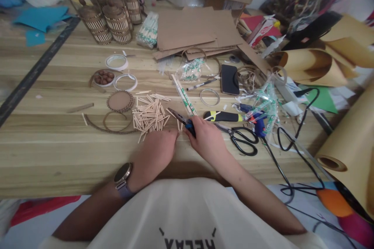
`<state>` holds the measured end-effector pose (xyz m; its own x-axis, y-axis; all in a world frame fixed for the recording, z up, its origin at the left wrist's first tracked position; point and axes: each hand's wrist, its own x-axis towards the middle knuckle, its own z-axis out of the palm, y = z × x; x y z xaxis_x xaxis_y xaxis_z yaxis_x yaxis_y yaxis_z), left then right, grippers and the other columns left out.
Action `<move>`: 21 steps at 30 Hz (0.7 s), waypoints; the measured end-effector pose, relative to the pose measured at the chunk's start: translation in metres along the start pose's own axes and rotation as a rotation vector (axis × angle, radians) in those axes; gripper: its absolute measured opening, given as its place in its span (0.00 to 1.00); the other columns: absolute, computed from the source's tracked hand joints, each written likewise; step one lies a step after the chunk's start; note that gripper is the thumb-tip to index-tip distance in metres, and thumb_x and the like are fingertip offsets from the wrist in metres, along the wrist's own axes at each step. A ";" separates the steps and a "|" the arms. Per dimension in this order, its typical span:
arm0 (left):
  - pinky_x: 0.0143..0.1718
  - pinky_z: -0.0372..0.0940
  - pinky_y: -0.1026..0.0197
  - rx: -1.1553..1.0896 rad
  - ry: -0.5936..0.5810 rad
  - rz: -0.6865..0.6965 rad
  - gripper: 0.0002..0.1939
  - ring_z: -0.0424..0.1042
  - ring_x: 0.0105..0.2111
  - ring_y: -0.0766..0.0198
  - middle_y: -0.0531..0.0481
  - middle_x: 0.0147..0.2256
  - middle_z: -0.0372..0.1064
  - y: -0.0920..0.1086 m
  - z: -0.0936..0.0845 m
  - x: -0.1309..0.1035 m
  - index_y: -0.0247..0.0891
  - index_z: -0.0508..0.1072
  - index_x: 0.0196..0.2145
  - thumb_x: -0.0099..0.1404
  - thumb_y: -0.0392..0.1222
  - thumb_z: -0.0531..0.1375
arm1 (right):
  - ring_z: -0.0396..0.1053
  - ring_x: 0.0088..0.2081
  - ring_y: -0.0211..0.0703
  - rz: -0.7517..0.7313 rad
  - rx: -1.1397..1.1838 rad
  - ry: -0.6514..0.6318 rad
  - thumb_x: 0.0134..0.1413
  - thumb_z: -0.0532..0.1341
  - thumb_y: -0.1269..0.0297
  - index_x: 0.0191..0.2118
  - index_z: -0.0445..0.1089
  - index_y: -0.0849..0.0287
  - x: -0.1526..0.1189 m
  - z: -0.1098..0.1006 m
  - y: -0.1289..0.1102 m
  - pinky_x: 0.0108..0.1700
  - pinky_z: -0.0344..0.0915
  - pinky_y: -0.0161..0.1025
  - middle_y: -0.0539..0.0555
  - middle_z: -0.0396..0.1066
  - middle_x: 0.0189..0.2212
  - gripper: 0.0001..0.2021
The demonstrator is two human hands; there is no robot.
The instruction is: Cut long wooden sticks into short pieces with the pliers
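My right hand (209, 139) is wrapped around pliers (176, 114) with dark jaws and a bit of blue on the grip. The jaws point left over the edge of a pile of short wooden sticks (150, 114). Close beside the pliers, my left hand (159, 148) is closed with its fingertips pressed together; what they pinch is hidden. A couple of short sticks show between the two hands. Paper-wrapped chopsticks (184, 95) lie just beyond the pliers. Right of my right hand are a black-and-yellow handled tool (223, 116) and black-handled scissors (244, 142).
Tape rolls (117, 62), a round cardboard piece with a beaded-looking rim (120, 101) and a dish of brown beads (104, 78) lie left. A phone (230, 79), blue glue gun (259, 124) and its cord lie right. Cardboard sheets (195, 27) and stick-covered lanterns (117, 23) stand behind.
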<state>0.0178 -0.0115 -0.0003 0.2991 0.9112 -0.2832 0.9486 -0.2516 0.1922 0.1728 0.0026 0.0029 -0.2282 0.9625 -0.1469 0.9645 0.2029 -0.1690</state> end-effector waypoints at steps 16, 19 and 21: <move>0.25 0.59 0.64 -1.279 -0.308 0.177 0.18 0.65 0.20 0.65 0.55 0.19 0.68 -0.037 -0.010 0.007 0.40 0.68 0.30 0.68 0.56 0.54 | 0.72 0.39 0.48 -0.324 0.421 0.038 0.61 0.60 0.64 0.45 0.66 0.58 0.009 -0.019 0.036 0.40 0.62 0.39 0.55 0.76 0.37 0.08; 0.28 0.61 0.63 -1.436 -0.215 0.033 0.19 0.71 0.23 0.65 0.52 0.24 0.74 -0.032 -0.007 0.012 0.38 0.69 0.30 0.65 0.58 0.59 | 0.72 0.38 0.47 -0.311 0.475 0.106 0.60 0.61 0.63 0.45 0.66 0.57 0.005 -0.021 0.036 0.39 0.63 0.38 0.54 0.75 0.36 0.09; 0.31 0.62 0.62 -1.454 -0.192 -0.042 0.19 0.76 0.29 0.61 0.48 0.29 0.78 -0.025 -0.005 0.015 0.38 0.71 0.31 0.63 0.58 0.60 | 0.72 0.41 0.49 -0.340 0.443 0.161 0.60 0.61 0.64 0.46 0.66 0.57 0.003 -0.018 0.031 0.42 0.65 0.41 0.56 0.75 0.38 0.10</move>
<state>-0.0017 0.0104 -0.0053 0.3934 0.8238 -0.4082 0.0535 0.4227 0.9047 0.2044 0.0155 0.0149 -0.4584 0.8790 0.1313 0.6853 0.4437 -0.5775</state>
